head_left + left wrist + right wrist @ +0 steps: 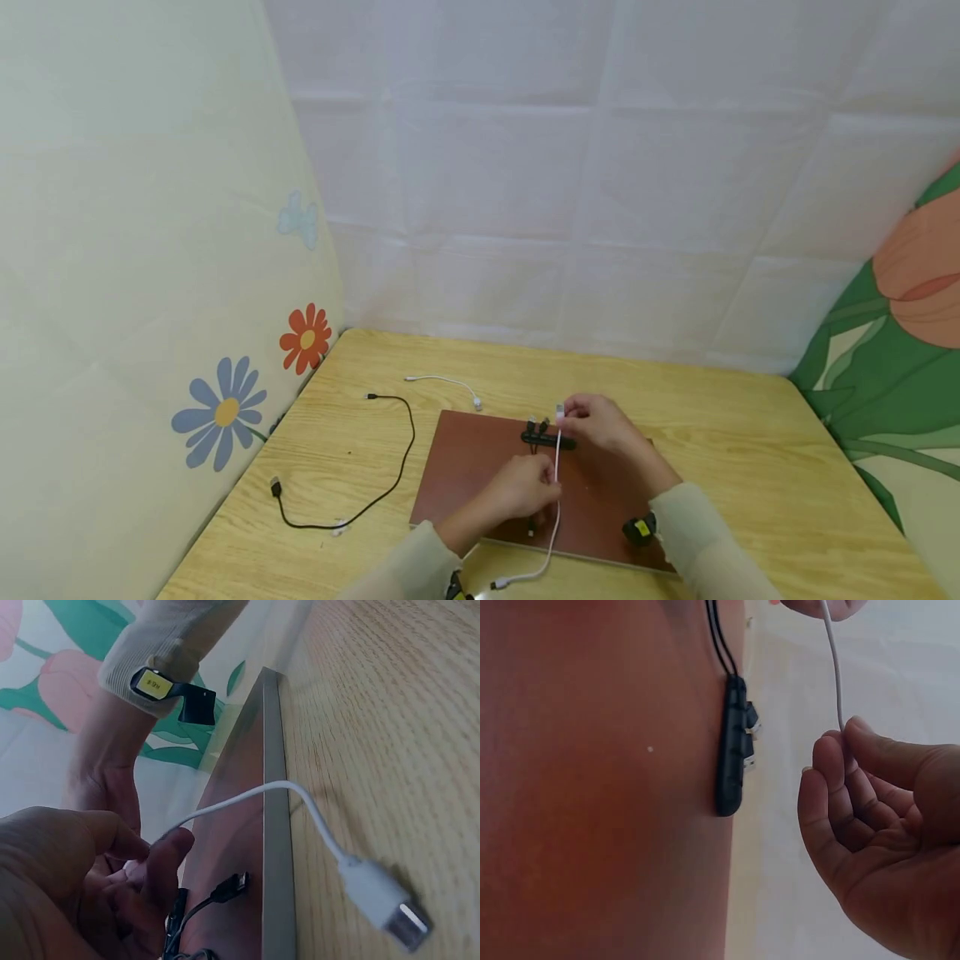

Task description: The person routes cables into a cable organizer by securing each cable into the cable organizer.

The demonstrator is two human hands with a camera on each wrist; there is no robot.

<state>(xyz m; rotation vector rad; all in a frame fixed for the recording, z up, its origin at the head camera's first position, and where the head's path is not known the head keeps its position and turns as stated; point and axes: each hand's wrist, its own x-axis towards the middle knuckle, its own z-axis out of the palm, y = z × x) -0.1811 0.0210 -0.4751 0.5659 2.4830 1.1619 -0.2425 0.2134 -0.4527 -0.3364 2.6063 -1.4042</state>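
A white USB cable (552,546) runs between both hands above a reddish-brown board (468,454). My right hand (600,423) pinches it by its upper end, close to the USB plug (560,411). Lower down, the left hand (521,486) grips the cord between thumb and fingers. The cable's other plug (375,896) hangs past the board's front edge in the left wrist view. Just beyond the hands, a black cable holder (731,761) lies on the board with black cables in its slots. One black connector (229,886) points toward the front edge.
A long black USB cable (413,429) curves across the wooden table (360,475) on the left. Behind the board lies a short white cable (450,381). Something small and white (340,527) sits beside the black cable. Fabric walls (480,183) stand at the back and sides.
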